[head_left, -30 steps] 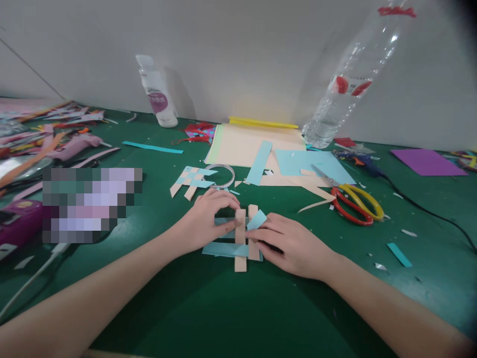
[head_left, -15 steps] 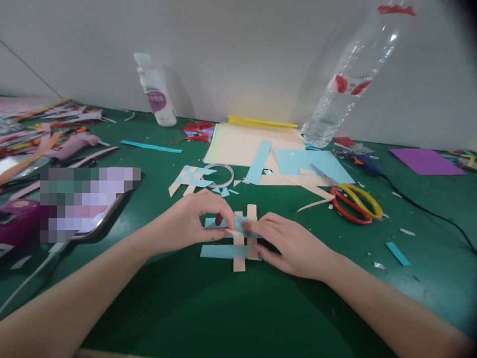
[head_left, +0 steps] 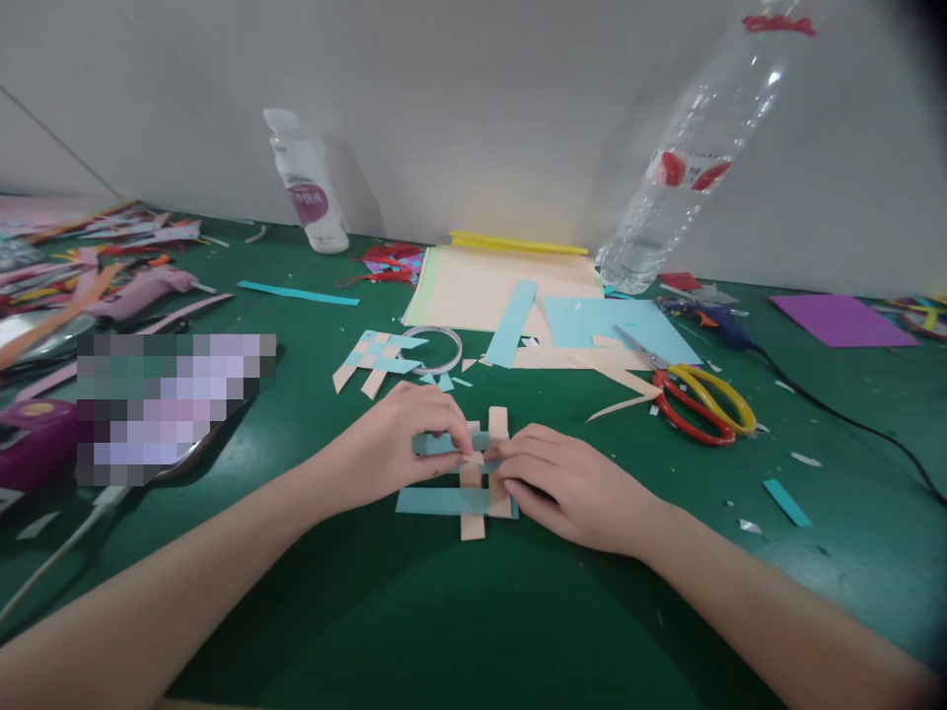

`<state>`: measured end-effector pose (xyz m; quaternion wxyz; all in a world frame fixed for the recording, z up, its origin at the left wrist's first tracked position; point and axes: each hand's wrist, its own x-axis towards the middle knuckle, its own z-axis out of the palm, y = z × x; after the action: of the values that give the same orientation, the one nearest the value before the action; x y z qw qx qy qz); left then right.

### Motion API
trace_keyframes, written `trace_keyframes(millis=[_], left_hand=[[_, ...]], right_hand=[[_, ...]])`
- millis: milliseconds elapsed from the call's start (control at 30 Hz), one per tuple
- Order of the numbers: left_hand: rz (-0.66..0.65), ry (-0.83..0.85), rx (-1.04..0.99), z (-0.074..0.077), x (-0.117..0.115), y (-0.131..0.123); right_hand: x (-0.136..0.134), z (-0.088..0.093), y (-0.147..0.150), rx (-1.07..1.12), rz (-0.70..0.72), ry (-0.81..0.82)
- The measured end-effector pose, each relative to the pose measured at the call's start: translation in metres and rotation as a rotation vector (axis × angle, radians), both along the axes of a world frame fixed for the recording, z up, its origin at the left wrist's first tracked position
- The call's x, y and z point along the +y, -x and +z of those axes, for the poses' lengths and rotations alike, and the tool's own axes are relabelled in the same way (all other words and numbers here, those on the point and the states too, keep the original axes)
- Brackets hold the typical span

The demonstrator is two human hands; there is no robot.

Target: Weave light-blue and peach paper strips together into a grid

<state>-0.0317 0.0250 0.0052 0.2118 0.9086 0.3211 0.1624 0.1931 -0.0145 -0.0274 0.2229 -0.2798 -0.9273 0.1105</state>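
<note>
In front of me lies a small lattice of paper strips, with a light-blue strip [head_left: 429, 501] crossing two peach strips. My left hand [head_left: 403, 434] is closed, thumb and forefinger pinching at the left peach strip [head_left: 472, 498] near the upper blue strip [head_left: 436, 444]. My right hand [head_left: 569, 483] has its fingertips gathered on the right peach strip [head_left: 499, 424], holding the lattice at its right side. Fingers cover part of the upper crossings. A finished-looking blue-and-peach woven piece [head_left: 381, 352] lies beyond my left hand, beside a roll of tape [head_left: 459, 347].
Red-and-yellow-handled scissors [head_left: 702, 404] lie on blue paper [head_left: 584, 320] at the right. Behind are peach sheets [head_left: 459, 286], a large clear bottle [head_left: 681, 168] and a small white bottle [head_left: 307, 187]. A phone [head_left: 178, 414] with a cable is at left, a purple sheet [head_left: 843, 320] far right.
My left fingertips have shifted slightly right along the upper crossing, still pinched. The upper blue strip looks a little more tilted under them. My right hand stays nearly in place.
</note>
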Motion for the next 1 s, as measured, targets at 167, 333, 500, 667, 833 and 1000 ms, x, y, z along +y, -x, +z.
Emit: trace_keyframes(millis=[167, 333, 500, 667, 833, 1000], left_hand=[[0.109, -0.126, 0.062, -0.013, 0.002, -0.001], [0.219, -0.181, 0.047, -0.014, -0.001, -0.002], [0.115, -0.187, 0.029, -0.006, -0.008, -0.003], [0.091, -0.041, 0.214, -0.007, -0.016, -0.008], [0.010, -0.022, 0.286, -0.013, -0.018, -0.009], [0.029, -0.026, 0.215, -0.014, -0.016, -0.007]], right_hand=[[-0.001, -0.002, -0.002, 0.132, -0.062, -0.083], [0.001, -0.003, -0.005, 0.189, -0.177, -0.144], [0.002, -0.003, -0.005, 0.236, -0.271, -0.161], [0.002, -0.002, -0.004, 0.152, -0.293, 0.019], [0.003, -0.002, -0.004, -0.026, -0.222, 0.131], [0.003, -0.002, -0.003, -0.021, -0.190, 0.136]])
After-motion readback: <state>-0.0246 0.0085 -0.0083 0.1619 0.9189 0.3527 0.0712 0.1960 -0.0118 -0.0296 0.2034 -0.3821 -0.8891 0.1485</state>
